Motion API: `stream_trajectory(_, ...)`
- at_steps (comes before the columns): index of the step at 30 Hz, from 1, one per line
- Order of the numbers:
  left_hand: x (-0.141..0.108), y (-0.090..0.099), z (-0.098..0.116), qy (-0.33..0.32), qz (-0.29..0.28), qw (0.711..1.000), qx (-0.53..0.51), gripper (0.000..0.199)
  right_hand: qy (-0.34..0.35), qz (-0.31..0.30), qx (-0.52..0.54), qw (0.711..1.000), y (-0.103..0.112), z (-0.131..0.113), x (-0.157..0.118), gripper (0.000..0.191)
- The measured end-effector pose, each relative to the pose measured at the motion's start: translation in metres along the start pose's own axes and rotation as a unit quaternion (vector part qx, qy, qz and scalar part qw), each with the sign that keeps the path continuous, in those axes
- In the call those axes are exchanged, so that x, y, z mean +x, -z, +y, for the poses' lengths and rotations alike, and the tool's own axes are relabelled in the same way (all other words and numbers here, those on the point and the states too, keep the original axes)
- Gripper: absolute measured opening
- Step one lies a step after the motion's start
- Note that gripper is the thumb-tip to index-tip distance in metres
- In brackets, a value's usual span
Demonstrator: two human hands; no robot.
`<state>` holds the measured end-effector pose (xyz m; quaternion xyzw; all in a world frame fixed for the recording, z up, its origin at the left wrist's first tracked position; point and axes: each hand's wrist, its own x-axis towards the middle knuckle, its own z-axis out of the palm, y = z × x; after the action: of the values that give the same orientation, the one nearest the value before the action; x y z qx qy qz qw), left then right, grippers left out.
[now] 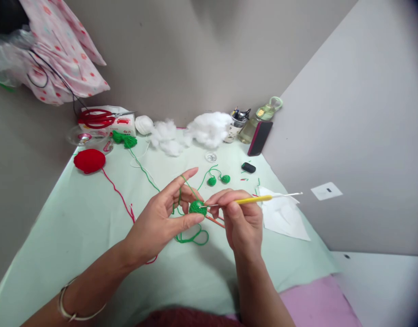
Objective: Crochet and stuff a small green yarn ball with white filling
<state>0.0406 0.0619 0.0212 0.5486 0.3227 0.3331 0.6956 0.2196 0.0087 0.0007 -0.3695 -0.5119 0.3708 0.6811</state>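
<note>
Between the thumb and fingers of my left hand (161,213) is a small round green crochet piece (197,208). Green yarn (188,184) runs from it up over my raised left index finger. My right hand (241,218) grips a crochet hook (253,200) with a yellow handle and metal ends. The hook's left tip meets the crochet piece; whether it passes through a stitch I cannot tell. Below my hands a loop of green yarn (198,240) lies on the table. Two small green crochet balls (218,180) with yarn tails sit just beyond.
On the pale green table (93,245) are a red yarn ball (89,161), a green yarn bundle (124,139), white stuffing (209,129) and red scissors (97,118) atop a box. At the back right stand a pen cup (235,129), a bottle (251,129) and a phone (260,138). White paper (286,218) lies right.
</note>
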Motion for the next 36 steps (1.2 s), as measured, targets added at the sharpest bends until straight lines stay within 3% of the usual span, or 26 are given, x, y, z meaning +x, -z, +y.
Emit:
stream_trajectory(5,0.0,-0.002,0.002,0.0,0.021,0.999,0.036,0.078,0.032,-0.031,-0.088,0.995,0.005,-0.008,-0.001,0.018)
stream_trajectory(8,0.0,-0.004,0.0,-0.02,0.051,0.995,0.078,0.077,0.086,-0.068,-0.199,0.974,0.005,-0.012,-0.001,0.021)
stream_trajectory(13,-0.002,-0.009,-0.01,-0.043,0.099,0.989,0.097,0.065,0.224,-0.086,-0.374,0.896,-0.002,-0.009,-0.005,0.032)
stream_trajectory(17,-0.007,-0.018,-0.018,-0.056,0.093,0.994,0.021,0.055,0.302,-0.034,-0.482,0.822,-0.004,0.003,-0.017,0.045)
stream_trajectory(19,-0.009,-0.023,-0.019,-0.04,0.076,0.995,-0.05,0.056,0.316,-0.012,-0.505,0.803,-0.004,0.007,-0.024,0.051)
stream_trajectory(21,-0.01,-0.024,-0.016,0.024,0.045,0.988,-0.144,0.06,0.316,0.003,-0.478,0.82,-0.004,0.007,-0.027,0.053)
stream_trajectory(24,-0.008,-0.021,-0.008,0.126,-0.012,0.959,-0.254,0.062,0.252,0.026,-0.344,0.904,-0.008,0.001,-0.022,0.045)
stream_trajectory(27,-0.005,-0.012,-0.001,0.125,-0.039,0.953,-0.274,0.063,0.162,0.034,-0.211,0.963,-0.01,-0.008,-0.012,0.029)
stream_trajectory(33,-0.002,0.001,0.004,0.055,-0.032,0.981,-0.185,0.061,0.062,0.055,-0.033,0.996,-0.007,-0.016,0.001,0.019)
stream_trajectory(36,-0.002,-0.004,-0.001,0.009,0.002,0.992,-0.128,0.069,0.072,0.031,-0.087,0.993,-0.011,-0.011,-0.002,0.019)
